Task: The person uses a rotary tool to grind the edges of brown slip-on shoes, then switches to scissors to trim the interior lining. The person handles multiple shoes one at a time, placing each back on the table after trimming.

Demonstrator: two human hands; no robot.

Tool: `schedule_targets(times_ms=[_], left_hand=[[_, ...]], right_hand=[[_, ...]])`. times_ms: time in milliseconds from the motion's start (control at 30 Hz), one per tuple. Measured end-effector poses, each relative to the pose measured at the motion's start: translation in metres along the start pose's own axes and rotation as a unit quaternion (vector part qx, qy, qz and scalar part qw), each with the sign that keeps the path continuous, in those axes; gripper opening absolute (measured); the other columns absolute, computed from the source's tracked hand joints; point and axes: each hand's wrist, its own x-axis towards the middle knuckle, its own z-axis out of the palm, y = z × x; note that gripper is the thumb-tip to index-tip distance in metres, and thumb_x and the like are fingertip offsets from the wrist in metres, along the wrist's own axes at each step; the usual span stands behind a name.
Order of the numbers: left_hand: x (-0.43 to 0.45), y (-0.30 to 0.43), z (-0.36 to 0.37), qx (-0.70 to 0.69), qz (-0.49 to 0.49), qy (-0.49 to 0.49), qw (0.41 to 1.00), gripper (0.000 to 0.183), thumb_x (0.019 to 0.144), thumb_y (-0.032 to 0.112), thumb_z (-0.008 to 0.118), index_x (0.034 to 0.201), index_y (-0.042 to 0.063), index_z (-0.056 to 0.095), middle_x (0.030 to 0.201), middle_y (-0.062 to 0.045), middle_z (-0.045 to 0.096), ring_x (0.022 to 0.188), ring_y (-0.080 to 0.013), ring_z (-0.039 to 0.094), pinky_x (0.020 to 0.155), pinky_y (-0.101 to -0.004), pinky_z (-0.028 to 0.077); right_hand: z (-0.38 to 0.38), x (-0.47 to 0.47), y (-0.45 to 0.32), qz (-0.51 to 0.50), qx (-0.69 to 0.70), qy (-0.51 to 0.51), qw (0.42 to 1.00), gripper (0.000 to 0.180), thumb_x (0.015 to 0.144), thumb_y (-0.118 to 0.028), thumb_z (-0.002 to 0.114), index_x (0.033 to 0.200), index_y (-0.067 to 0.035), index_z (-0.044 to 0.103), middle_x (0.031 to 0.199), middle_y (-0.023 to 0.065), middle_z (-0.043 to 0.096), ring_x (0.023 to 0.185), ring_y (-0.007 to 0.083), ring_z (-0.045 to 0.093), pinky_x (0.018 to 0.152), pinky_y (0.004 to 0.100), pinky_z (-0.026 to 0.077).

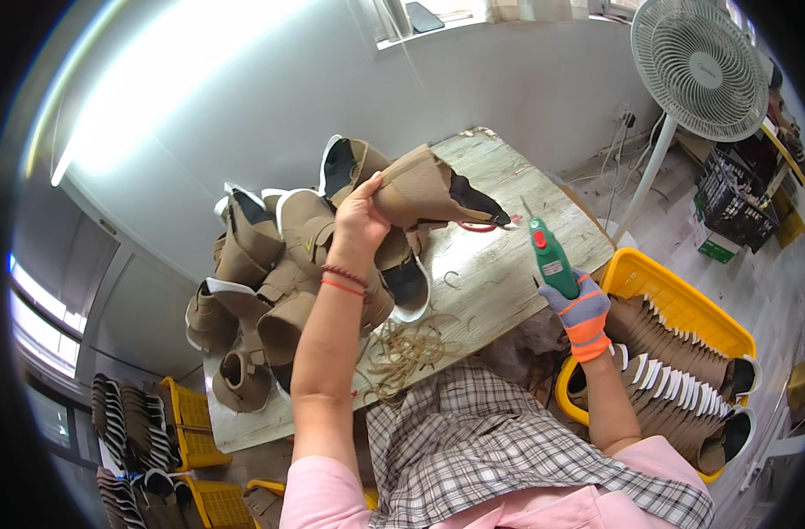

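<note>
My left hand (362, 221) is bare and grips a brown shoe upper (419, 188) above the table. The upper's ragged, dark-lined end points right. In my right hand (582, 314), which wears a grey and orange glove, is a green handheld tool (554, 261) with a red switch and a thin metal tip. That tip is to the right of the upper and apart from it. Beneath the upper, a red loop handle (476, 227) shows on the table, the rest of it hidden. Left of my left arm lies a heap of brown shoe uppers (306, 218) with white edges.
Thin tan trimmings (409, 350) lie tangled near the front edge of the wood-grain table (501, 291). A yellow basket (673, 291) of stacked uppers stands at the right, below a standing fan (706, 69). More yellow crates (196, 423) stand at lower left.
</note>
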Motion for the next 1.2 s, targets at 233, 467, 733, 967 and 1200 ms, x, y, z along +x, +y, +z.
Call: schedule_targets(times_ms=[233,467,733,967,1200], left_hand=[[-0.068,0.069,-0.040,-0.029,-0.009,0.115,0.993,0.015,0.100,0.009,0.058,0.109,-0.002,0.060,0.113,-0.013,0.068,0.104,-0.0258,0.067,0.098,-0.0413,0.055],[-0.106,0.079,-0.056,-0.048,0.003,0.107,0.993,0.028,0.103,0.013,0.054,0.123,-0.006,0.054,0.124,-0.021,0.064,0.116,-0.0336,0.063,0.104,-0.0511,0.050],[-0.145,0.052,-0.048,-0.071,0.065,0.077,0.992,0.034,0.103,0.014,0.053,0.131,-0.005,0.053,0.134,-0.018,0.060,0.127,-0.0314,0.056,0.111,-0.0509,0.043],[-0.181,0.021,-0.063,-0.092,0.198,-0.037,0.975,0.031,0.102,0.009,0.054,0.132,0.001,0.056,0.135,-0.012,0.062,0.124,-0.0245,0.059,0.110,-0.0435,0.044],[-0.210,0.000,-0.085,-0.065,0.269,-0.093,0.956,0.028,0.099,0.003,0.057,0.125,0.003,0.064,0.128,-0.009,0.067,0.123,-0.0215,0.059,0.110,-0.0398,0.043]], right_hand=[[0.019,-0.014,-0.051,-0.246,-0.095,0.003,0.965,0.053,0.066,-0.047,0.089,0.094,-0.005,0.072,0.073,0.0135,0.067,0.065,0.0323,0.064,0.060,0.0399,0.052],[0.030,-0.027,-0.079,-0.286,-0.093,-0.040,0.953,0.050,0.065,-0.050,0.088,0.090,-0.009,0.073,0.070,0.0115,0.066,0.062,0.0315,0.063,0.059,0.0398,0.051],[0.038,-0.039,-0.107,-0.281,-0.023,-0.084,0.956,0.050,0.064,-0.041,0.091,0.095,-0.006,0.074,0.075,0.0138,0.069,0.065,0.0333,0.065,0.061,0.0387,0.053],[0.059,-0.053,-0.116,-0.108,0.040,-0.163,0.980,0.055,0.070,-0.034,0.091,0.108,0.000,0.070,0.084,0.0103,0.073,0.072,0.0169,0.068,0.066,0.0302,0.054],[0.061,-0.048,-0.115,-0.002,0.173,-0.204,0.964,0.059,0.072,-0.042,0.090,0.110,-0.002,0.069,0.085,0.0072,0.073,0.073,0.0106,0.066,0.066,0.0283,0.055]])
